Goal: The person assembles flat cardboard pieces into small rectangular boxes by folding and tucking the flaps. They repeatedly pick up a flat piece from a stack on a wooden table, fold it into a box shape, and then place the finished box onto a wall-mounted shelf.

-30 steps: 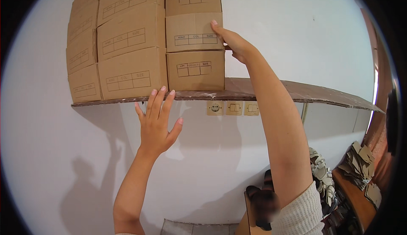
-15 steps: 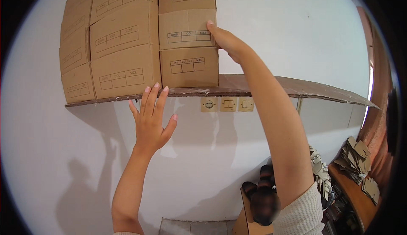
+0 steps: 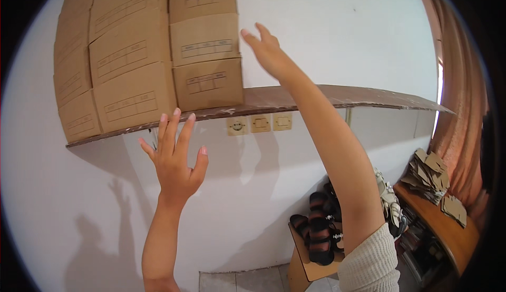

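Brown cardboard boxes (image 3: pixel 129 100) stand stacked in columns on a dark brown wall shelf (image 3: pixel 337 96), filling its left part. The right-hand column is a narrower stack, with a middle box (image 3: pixel 204 35) between a top box (image 3: pixel 203 0) and a bottom box (image 3: pixel 208 83). My right hand (image 3: pixel 269 52) is raised just right of that stack, fingers apart, holding nothing. Below the shelf's front edge is my left hand (image 3: pixel 178 160), its fingers spread upward and their tips near the edge. It holds nothing.
A socket and switches (image 3: pixel 260 123) sit on the wall under the shelf. Lower right, black sandals (image 3: pixel 320 229) lie on a small wooden table (image 3: pixel 311 269). Farther right, flattened cardboard (image 3: pixel 428 172) is heaped on an orange-brown desk (image 3: pixel 457 244) beside a curtain (image 3: pixel 457 86).
My right hand has let go of the middle box's right side and opened. The view has shifted right, so the boxes appear farther left. My left hand stays spread by the shelf edge.
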Demonstrator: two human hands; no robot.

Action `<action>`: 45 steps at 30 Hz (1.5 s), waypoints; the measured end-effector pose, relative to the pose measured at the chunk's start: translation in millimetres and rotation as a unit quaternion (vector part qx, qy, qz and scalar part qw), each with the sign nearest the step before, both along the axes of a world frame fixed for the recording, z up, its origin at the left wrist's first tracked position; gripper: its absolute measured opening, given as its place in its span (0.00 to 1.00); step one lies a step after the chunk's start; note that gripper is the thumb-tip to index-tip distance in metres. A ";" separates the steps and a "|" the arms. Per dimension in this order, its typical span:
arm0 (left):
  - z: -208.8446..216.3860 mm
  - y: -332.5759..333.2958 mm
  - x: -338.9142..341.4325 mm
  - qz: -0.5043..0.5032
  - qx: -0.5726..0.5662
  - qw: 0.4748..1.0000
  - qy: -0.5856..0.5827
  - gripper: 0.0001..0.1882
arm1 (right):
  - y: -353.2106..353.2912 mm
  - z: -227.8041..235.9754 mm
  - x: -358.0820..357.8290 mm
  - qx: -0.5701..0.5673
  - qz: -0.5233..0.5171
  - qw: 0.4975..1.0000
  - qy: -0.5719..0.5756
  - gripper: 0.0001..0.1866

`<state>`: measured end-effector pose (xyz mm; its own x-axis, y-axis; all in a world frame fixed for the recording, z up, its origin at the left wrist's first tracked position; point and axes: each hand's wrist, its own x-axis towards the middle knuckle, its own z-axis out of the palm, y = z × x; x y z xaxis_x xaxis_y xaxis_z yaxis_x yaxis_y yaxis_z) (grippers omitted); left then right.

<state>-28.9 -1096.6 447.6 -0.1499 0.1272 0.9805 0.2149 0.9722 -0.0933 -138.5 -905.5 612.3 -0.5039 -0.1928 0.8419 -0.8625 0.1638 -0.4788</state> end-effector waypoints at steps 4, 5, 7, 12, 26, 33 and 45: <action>-26.1 36.3 8.8 -0.042 -0.050 0.998 -0.016 0.27 | 42.4 -62.1 37.6 0.086 -0.077 0.983 0.144 0.35; -39.7 45.3 8.2 -0.056 -0.061 0.996 -0.028 0.26 | 57.5 -87.4 55.5 0.128 -0.136 0.962 0.201 0.33; -61.3 67.6 14.1 -0.083 -0.084 0.992 -0.044 0.25 | 97.6 -127.6 103.4 0.199 -0.213 0.914 0.281 0.31; -154.0 130.0 11.2 -0.184 -0.043 0.975 -0.121 0.22 | 202.3 -237.4 159.6 0.268 -0.207 0.925 0.171 0.26; -370.9 431.5 95.8 -0.549 -0.062 0.642 -0.531 0.09 | 513.9 -516.7 403.5 0.070 -0.623 0.702 -0.338 0.24; -367.4 608.9 126.5 -0.677 -0.120 0.523 -0.504 0.08 | 563.9 -519.6 460.7 0.008 -0.663 0.687 -0.297 0.22; -402.3 798.7 85.9 -0.660 -0.167 0.531 -0.504 0.16 | 727.3 -556.5 420.7 0.006 -0.691 0.641 -0.335 0.22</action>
<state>56.9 -297.8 45.3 -0.1422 0.9157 0.3759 0.7930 -0.1219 0.5969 282.2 -178.3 55.8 -0.4484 0.8225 0.3498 0.5084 0.5566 -0.6571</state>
